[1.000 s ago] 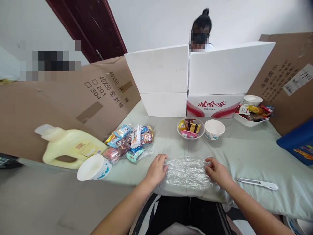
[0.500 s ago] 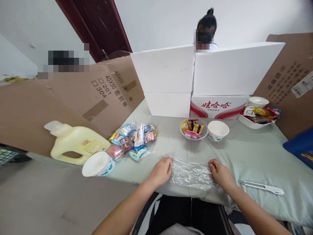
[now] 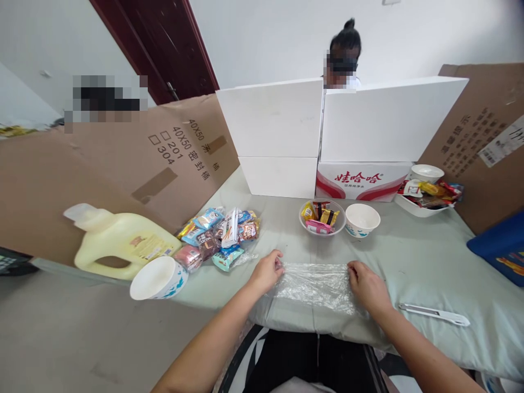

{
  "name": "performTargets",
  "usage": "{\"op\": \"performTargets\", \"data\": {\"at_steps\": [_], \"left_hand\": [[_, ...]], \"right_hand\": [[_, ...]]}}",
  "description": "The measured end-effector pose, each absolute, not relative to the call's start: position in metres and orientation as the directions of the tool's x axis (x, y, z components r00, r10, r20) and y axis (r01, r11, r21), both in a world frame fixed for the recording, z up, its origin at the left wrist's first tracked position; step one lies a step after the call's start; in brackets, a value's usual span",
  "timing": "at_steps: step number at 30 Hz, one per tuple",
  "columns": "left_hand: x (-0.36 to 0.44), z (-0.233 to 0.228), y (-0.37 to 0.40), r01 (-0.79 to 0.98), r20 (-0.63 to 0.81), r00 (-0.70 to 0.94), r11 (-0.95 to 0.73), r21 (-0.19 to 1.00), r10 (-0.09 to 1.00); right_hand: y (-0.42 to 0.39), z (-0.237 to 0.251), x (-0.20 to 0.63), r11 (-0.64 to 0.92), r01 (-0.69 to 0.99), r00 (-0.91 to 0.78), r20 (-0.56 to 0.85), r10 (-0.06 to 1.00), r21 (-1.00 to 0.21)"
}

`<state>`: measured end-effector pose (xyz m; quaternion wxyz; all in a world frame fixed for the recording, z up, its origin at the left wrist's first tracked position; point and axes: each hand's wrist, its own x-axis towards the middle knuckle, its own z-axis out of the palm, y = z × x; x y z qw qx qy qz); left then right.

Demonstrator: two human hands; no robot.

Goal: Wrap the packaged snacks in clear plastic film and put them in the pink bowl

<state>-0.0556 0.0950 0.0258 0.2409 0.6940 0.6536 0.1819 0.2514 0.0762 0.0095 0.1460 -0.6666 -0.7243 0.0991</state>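
Note:
A crinkled sheet of clear plastic wrap point(image 3: 315, 282) lies on the pale green cloth point(image 3: 413, 262) near the table's front edge. My left hand point(image 3: 266, 271) pinches its left edge and my right hand point(image 3: 367, 286) pinches its right edge, the sheet stretched flat between them. Behind the sheet stand a glass bowl of wrapped snacks point(image 3: 321, 217) and a white paper bowl point(image 3: 362, 219).
A pile of snack packets point(image 3: 219, 237), a tipped paper bowl point(image 3: 159, 278) and a yellow jug point(image 3: 118, 243) lie at left. A white utility knife point(image 3: 434, 314) lies at right. White boxes point(image 3: 282, 136), cardboard sheets and a snack tray point(image 3: 426, 194) line the back; a person sits behind them.
Both hands have stayed on the sheet's two ends, shifting slightly farther from the table's edge. The view has swung a little; nothing else on the table moved.

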Motion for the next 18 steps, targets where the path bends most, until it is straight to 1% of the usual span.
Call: {"op": "performTargets", "data": {"at_steps": [4, 6, 8, 9, 10, 11, 13, 16, 18], "left_hand": [[-0.055, 0.030, 0.089, 0.845, -0.038, 0.062, -0.033, 0.533, 0.997], [-0.049, 0.037, 0.081, 0.883, 0.054, 0.072, -0.088, 0.460, 0.996], [-0.038, 0.043, 0.072, 0.913, 0.200, 0.155, -0.218, 0.345, 0.967], [-0.030, 0.045, 0.068, 0.906, 0.255, 0.237, -0.308, 0.291, 0.937], [-0.023, 0.045, 0.064, 0.880, 0.280, 0.329, -0.400, 0.256, 0.902], [-0.016, 0.044, 0.060, 0.840, 0.271, 0.417, -0.482, 0.249, 0.868], [-0.004, 0.036, 0.054, 0.765, 0.193, 0.553, -0.586, 0.267, 0.811], [0.002, 0.022, 0.049, 0.736, 0.053, 0.628, -0.614, 0.284, 0.777], [0.002, 0.015, 0.048, 0.737, 0.000, 0.639, -0.612, 0.287, 0.770]], "right_hand": [[0.078, 0.006, 0.250, 0.113, 0.961, -0.091, 0.098, 0.991, -0.251], [0.077, 0.004, 0.247, 0.133, 0.967, -0.112, 0.106, 0.988, -0.217], [0.077, 0.001, 0.245, 0.149, 0.970, -0.129, 0.115, 0.985, -0.193], [0.077, 0.000, 0.245, 0.156, 0.970, -0.136, 0.120, 0.983, -0.184], [0.077, 0.000, 0.244, 0.163, 0.971, -0.143, 0.124, 0.982, -0.177], [0.077, -0.001, 0.245, 0.171, 0.970, -0.150, 0.128, 0.980, -0.170], [0.077, 0.001, 0.248, 0.185, 0.969, -0.164, 0.137, 0.977, -0.161], [0.078, 0.010, 0.257, 0.183, 0.972, -0.158, 0.164, 0.974, -0.148], [0.076, 0.018, 0.260, 0.156, 0.978, -0.122, 0.222, 0.967, -0.140]]}}
